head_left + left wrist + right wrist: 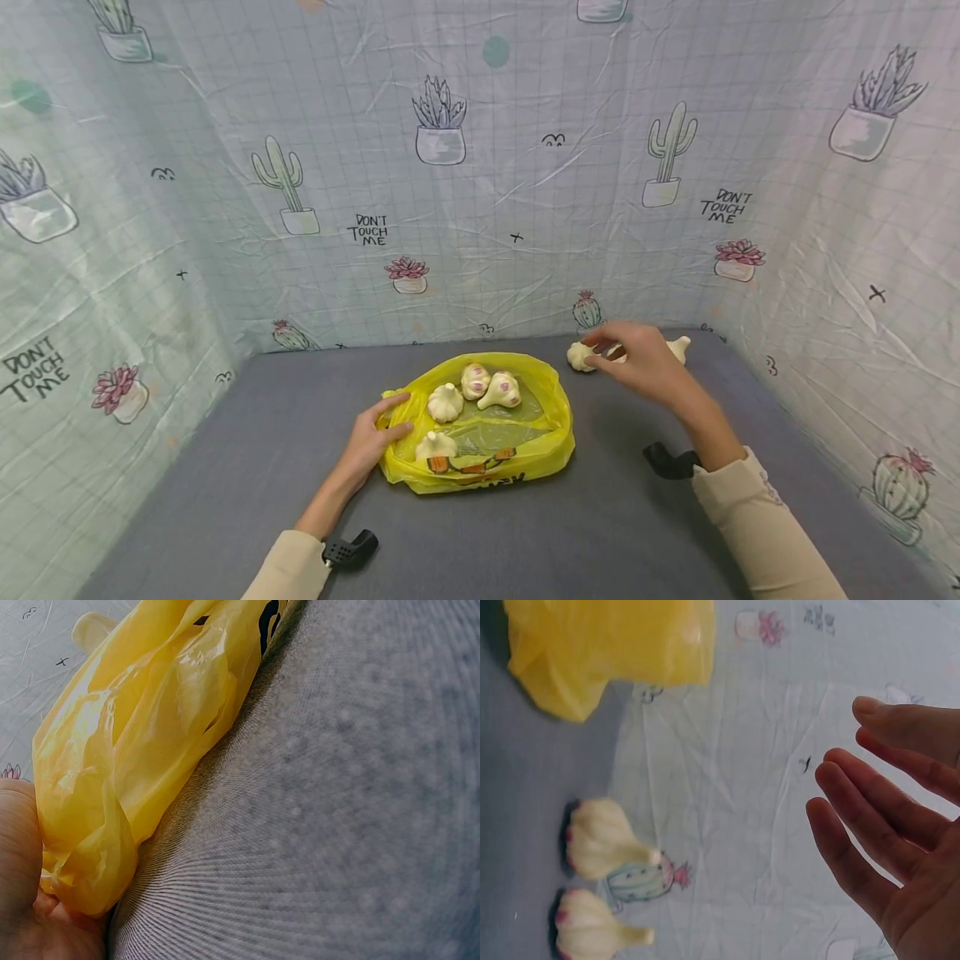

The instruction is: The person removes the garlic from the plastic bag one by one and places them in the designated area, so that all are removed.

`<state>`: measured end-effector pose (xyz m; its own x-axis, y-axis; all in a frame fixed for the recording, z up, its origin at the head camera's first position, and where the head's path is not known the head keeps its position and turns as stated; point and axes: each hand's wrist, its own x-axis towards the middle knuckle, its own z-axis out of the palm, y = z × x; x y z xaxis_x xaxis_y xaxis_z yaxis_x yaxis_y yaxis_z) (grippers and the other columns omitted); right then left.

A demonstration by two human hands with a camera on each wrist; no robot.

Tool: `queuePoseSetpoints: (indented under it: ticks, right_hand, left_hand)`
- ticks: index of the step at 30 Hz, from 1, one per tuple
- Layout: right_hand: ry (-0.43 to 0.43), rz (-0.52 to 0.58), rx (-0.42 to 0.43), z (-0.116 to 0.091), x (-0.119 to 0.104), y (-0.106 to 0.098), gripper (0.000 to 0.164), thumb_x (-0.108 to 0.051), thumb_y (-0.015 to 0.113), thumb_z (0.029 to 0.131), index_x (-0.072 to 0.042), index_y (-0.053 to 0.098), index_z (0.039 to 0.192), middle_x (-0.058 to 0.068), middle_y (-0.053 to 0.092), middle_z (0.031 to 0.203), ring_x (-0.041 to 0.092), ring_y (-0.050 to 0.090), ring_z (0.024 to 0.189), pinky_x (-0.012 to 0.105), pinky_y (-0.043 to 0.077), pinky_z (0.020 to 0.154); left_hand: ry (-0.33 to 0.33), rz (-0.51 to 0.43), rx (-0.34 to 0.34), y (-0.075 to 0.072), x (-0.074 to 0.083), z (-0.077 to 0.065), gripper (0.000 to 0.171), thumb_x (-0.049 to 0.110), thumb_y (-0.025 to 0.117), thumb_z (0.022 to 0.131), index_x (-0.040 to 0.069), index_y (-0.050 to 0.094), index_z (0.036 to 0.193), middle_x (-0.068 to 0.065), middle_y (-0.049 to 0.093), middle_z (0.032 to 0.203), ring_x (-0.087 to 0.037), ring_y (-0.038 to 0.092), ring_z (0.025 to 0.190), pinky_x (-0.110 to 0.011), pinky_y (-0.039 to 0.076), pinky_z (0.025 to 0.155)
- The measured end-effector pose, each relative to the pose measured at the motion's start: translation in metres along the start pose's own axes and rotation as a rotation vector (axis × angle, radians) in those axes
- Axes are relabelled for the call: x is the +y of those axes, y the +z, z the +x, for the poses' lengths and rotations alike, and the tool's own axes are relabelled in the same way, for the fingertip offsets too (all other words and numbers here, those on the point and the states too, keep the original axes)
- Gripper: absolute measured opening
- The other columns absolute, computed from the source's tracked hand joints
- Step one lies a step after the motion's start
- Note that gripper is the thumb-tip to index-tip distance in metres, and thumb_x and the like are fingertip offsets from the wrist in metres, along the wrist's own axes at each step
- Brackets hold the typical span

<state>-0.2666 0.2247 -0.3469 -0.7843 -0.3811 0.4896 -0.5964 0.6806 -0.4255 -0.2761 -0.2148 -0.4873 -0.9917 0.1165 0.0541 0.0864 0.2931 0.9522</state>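
A yellow plastic bag (pixel 557 408) lies with its mouth open in the head view, several garlic bulbs (pixel 446 403) inside. My left hand (pixel 367 442) grips its left rim, thumb and index finger over the edge; the left wrist view shows the gathered bag corner (pixel 97 862) against the palm. Over the back right of the table hovers my right hand (pixel 637 354), above loose garlic. One bulb (pixel 579 357) shows at its fingertips, another bulb (pixel 680 347) behind the hand, and more garlic is partly hidden under it. In the right wrist view the fingers (pixel 862 832) are spread and hold nothing.
A grey cloth covers the table (pixel 487 542). A cactus-print curtain (pixel 480 208) closes off the back and both sides, just past the loose garlic. Black devices (pixel 351 550) are strapped to both wrists.
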Motion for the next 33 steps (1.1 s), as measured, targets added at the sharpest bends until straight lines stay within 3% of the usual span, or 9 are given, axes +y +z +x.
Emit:
queuePoseSetpoints:
  ticks: [12, 18, 27, 33]
  right_hand:
    - [-0.102, 0.021, -0.061, 0.001, -0.029, 0.019, 0.023, -0.008, 0.079, 0.09, -0.007, 0.075, 0.113, 0.009, 0.076, 0.106, 0.021, 0.074, 0.089, 0.033, 0.062, 0.076]
    - [-0.159, 0.04, -0.094, 0.004, -0.041, 0.029, 0.025, -0.01, 0.08, 0.089, -0.006, 0.075, 0.114, 0.011, 0.077, 0.108, 0.019, 0.072, 0.087, 0.036, 0.062, 0.077]
    - [-0.228, 0.015, -0.119, 0.012, -0.057, 0.04, 0.024, -0.015, 0.081, 0.089, -0.01, 0.075, 0.111, 0.006, 0.078, 0.106, 0.018, 0.074, 0.088, 0.033, 0.061, 0.075]
    - [-0.23, 0.044, -0.16, 0.016, -0.067, 0.049, 0.025, -0.015, 0.08, 0.09, -0.011, 0.075, 0.114, 0.005, 0.078, 0.108, 0.018, 0.074, 0.091, 0.031, 0.06, 0.078]
  left_hand:
    - [-0.007, 0.009, 0.008, 0.0, -0.001, 0.0, 0.057, 0.015, 0.072, 0.096, 0.013, 0.054, 0.151, -0.012, 0.042, 0.164, -0.03, 0.034, 0.154, -0.049, 0.038, 0.118]
    - [0.0, 0.001, 0.004, -0.001, 0.0, 0.001, 0.057, 0.014, 0.072, 0.096, 0.012, 0.054, 0.151, -0.013, 0.041, 0.164, -0.031, 0.033, 0.155, -0.051, 0.037, 0.119]
    - [-0.006, 0.032, 0.01, -0.001, -0.002, 0.002, 0.057, 0.016, 0.071, 0.097, 0.014, 0.054, 0.151, -0.011, 0.041, 0.164, -0.032, 0.027, 0.157, -0.054, 0.033, 0.122]
    - [-0.001, 0.027, 0.005, -0.002, -0.001, 0.002, 0.057, 0.016, 0.071, 0.097, 0.013, 0.054, 0.151, -0.013, 0.039, 0.165, -0.033, 0.027, 0.158, -0.055, 0.032, 0.122]
